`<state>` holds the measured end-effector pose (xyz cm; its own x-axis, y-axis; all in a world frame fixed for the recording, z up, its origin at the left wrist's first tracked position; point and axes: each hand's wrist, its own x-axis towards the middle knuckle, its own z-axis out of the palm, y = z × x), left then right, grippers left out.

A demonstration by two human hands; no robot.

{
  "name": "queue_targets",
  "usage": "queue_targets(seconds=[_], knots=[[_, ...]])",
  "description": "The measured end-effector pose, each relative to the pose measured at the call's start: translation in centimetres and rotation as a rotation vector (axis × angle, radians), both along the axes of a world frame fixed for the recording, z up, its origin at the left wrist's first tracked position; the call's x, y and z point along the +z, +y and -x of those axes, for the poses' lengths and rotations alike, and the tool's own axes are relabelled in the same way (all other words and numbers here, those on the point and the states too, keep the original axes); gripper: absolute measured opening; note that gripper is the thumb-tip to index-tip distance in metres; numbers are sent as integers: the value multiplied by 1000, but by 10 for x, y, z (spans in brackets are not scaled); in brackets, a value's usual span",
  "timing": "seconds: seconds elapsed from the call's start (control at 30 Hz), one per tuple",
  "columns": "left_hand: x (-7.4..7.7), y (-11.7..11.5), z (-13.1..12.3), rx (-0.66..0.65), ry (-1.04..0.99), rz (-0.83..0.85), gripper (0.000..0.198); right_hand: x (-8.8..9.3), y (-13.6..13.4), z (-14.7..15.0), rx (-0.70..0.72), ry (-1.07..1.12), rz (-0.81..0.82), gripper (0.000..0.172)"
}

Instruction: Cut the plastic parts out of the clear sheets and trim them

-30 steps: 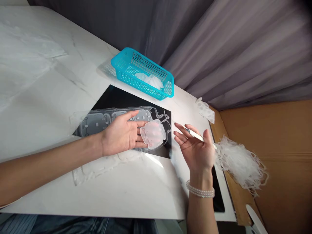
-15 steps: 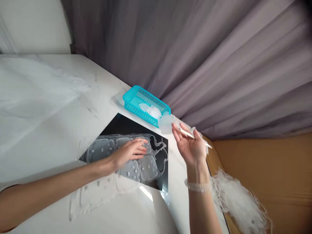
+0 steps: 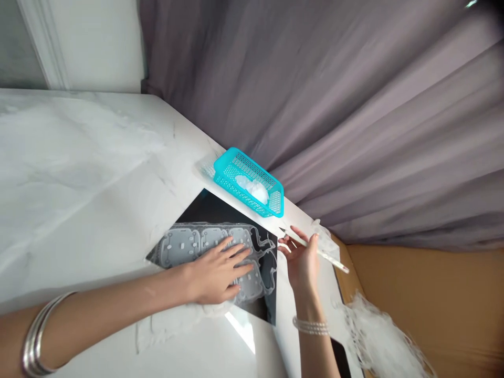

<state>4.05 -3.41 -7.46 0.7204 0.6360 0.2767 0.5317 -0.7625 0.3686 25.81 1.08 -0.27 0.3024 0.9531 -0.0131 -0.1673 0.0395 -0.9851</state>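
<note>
My left hand (image 3: 218, 270) lies with fingers spread on a clear plastic sheet (image 3: 180, 248) of moulded rounded-square panels with small raised nubs. The sheet's right end has cut-out, curling edge strips. Beneath it is a glossy black board (image 3: 205, 206), and part of the sheet extends onto the white table. Just right of the board, my right hand (image 3: 303, 265) holds a slim white pencil-like tool (image 3: 333, 260), its dark pointed tip aimed up and left. Whether it is a pencil or a craft knife I cannot tell. Beyond the board stands a blue basket (image 3: 227, 157) holding translucent white pieces (image 3: 258, 192).
The white marbled table (image 3: 98, 147) borders a grey-purple curtain (image 3: 334, 94). At the right edge sits a cardboard box (image 3: 425, 294) with a tangle of clear plastic strips (image 3: 386, 336). Some clear plastic scrap (image 3: 327, 239) lies near the table's right edge.
My left hand has flattened onto the sheet. My right hand has turned from palm-up, its fingers curling around the tool. A translucent piece by the basket's near corner is gone from there. The view has shifted.
</note>
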Motion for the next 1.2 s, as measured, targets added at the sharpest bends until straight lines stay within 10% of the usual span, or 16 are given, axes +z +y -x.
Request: queue_targets(seconds=[0.17,0.47,1.2], knots=[[10,4,-9,55,1,-67,53,-8,-26,20,35,-235,19,39],[15,7,54,96,172,-100,54,-28,-37,66,328,-759,13,37],[25,3,57,141,198,-90,46,-24,-56,84,323,-1203,-137,25]])
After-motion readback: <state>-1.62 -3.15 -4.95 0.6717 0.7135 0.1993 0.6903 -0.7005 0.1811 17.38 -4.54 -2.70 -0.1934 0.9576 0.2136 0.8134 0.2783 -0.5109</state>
